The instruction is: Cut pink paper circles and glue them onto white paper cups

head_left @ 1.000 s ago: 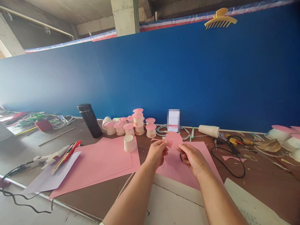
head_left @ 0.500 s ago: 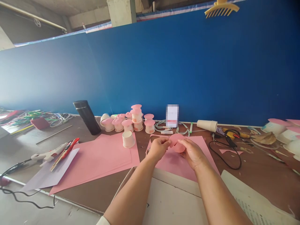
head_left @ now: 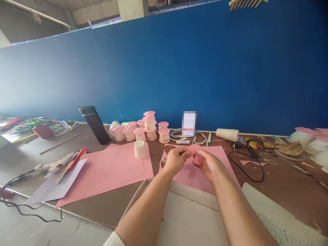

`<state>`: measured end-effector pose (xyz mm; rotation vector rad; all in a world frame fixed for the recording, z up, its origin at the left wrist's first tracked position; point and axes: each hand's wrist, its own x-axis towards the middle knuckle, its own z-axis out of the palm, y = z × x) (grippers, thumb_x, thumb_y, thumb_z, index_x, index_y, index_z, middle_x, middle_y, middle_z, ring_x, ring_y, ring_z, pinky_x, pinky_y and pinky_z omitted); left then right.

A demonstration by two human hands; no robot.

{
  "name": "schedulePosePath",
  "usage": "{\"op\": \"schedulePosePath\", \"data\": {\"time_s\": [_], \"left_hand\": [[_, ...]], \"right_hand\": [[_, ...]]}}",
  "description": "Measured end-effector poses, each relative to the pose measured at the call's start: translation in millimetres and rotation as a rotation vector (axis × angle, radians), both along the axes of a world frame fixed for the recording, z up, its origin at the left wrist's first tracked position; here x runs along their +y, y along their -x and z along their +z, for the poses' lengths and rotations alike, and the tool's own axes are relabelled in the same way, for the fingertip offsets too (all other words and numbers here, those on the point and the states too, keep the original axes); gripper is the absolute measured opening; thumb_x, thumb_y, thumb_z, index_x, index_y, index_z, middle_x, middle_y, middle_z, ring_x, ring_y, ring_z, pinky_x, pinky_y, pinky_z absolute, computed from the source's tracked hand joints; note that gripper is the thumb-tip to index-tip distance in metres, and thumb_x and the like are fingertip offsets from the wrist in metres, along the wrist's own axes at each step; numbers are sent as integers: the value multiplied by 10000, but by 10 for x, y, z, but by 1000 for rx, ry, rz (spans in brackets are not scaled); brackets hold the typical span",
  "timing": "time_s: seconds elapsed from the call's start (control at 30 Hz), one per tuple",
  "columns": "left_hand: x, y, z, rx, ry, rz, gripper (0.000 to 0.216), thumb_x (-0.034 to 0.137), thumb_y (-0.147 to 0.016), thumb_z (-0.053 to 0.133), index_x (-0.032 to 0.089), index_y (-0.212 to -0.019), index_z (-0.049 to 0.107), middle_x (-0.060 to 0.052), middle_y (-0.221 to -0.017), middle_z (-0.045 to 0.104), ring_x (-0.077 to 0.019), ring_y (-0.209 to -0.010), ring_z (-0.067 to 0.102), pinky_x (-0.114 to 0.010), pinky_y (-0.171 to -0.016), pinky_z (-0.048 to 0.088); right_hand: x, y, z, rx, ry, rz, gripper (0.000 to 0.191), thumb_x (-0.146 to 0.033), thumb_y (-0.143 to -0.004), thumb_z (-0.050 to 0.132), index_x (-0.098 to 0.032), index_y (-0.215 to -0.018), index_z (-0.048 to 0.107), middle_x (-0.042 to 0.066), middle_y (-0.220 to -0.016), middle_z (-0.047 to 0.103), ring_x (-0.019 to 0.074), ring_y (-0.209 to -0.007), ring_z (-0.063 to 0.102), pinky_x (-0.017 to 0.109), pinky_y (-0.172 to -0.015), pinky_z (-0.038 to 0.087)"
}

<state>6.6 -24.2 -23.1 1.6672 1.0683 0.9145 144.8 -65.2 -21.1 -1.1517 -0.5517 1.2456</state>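
Note:
Between my two hands is a pink paper circle (head_left: 194, 149), bent so that part of it curls downward. My left hand (head_left: 176, 159) pinches its left edge between thumb and fingers. On the other side, my right hand (head_left: 208, 164) grips the right edge, thumb on top. Both hands are over a pink paper sheet (head_left: 215, 153) with cut-out gaps along its left side. A white paper cup (head_left: 140, 149) stands left of my hands on more pink sheets (head_left: 107, 171). Behind it are several paper cups with pink paper tops (head_left: 149, 119), some stacked.
A black flask (head_left: 94, 124) leans at the back left. The glue gun (head_left: 55, 164) and red-handled cutter (head_left: 74, 160) lie on pale paper. Nested cups (head_left: 227, 134) and a black cable (head_left: 246, 174) are on the right. A white box (head_left: 189, 218) sits under my forearms.
The pink circle has gone from nearly flat to more folded, its lower part curling under at my right fingers. The camera view has tilted slightly downward.

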Motion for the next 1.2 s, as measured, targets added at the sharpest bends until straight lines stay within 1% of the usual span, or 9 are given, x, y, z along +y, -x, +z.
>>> {"op": "schedulePosePath", "data": {"time_s": [0.23, 0.4, 0.53, 0.67, 0.83, 0.93, 1.0, 1.1, 1.2], "left_hand": [[22, -15, -44, -17, 4, -20, 227, 350, -827, 541, 177, -779, 680, 24, -599, 523, -109, -544, 455, -228, -520, 329], [7, -19, -13, -1, -10, -7, 215, 323, -827, 543, 176, -778, 690, 17, -599, 536, -114, -560, 467, -231, -560, 353], [-14, -19, 20, 0, -8, -2, 214, 313, -826, 542, 176, -742, 684, 13, -597, 538, -118, -568, 469, -234, -570, 354], [-17, -21, 13, -20, 16, 17, 204, 309, -818, 556, 178, -772, 706, 12, -597, 555, -120, -574, 481, -239, -592, 368], [-7, -16, 18, -57, 96, 48, 190, 329, -798, 590, 178, -720, 674, 24, -543, 525, -105, -526, 445, -224, -516, 317], [12, -18, 22, -121, 194, 73, 193, 345, -784, 613, 172, -714, 667, 26, -519, 500, -95, -489, 418, -219, -473, 284], [35, -26, 2, -199, 264, 89, 196, 351, -771, 632, 166, -729, 677, 22, -531, 499, -89, -484, 423, -215, -470, 288], [81, -46, -67, -363, 350, 114, 202, 350, -740, 673, 154, -781, 702, 23, -561, 498, -79, -496, 442, -209, -488, 317], [129, -69, -151, -560, 415, 124, 251, 363, -694, 729, 131, -787, 706, 34, -564, 472, -60, -507, 426, -198, -515, 348]], "right_hand": [[-2, 19, -1, 23, 50, -24, 59, -243, -642, 698, -190, -664, 690, 9, -665, 631, 136, -624, 504, 282, -584, 421], [-10, 34, 19, 3, 42, -18, 46, -234, -631, 677, -189, -635, 670, 27, -666, 650, 140, -598, 497, 279, -543, 393], [-5, 39, 5, -5, 40, -26, 30, -219, -614, 673, -204, -638, 664, 34, -659, 657, 156, -615, 512, 275, -531, 399], [12, 30, -36, -6, 59, -34, 50, -209, -604, 673, -209, -650, 652, 24, -642, 650, 152, -601, 524, 275, -535, 414], [12, 21, -21, 37, 55, -20, 97, -226, -645, 717, -212, -731, 674, 18, -748, 682, 165, -700, 586, 282, -594, 472], [2, 23, 10, 133, 38, 30, 152, -265, -690, 762, -231, -827, 704, 24, -888, 715, 177, -790, 621, 297, -668, 517], [-5, 27, 13, 183, 32, 76, 194, -309, -707, 786, -246, -876, 714, 28, -909, 720, 185, -805, 633, 311, -703, 534], [-13, 47, -18, 169, 52, 118, 250, -357, -700, 815, -250, -904, 718, 37, -903, 722, 194, -818, 646, 306, -700, 540], [-18, 91, -68, 111, 59, 185, 273, -316, -664, 857, -242, -890, 721, 39, -975, 726, 185, -869, 651, 270, -702, 533]]}}
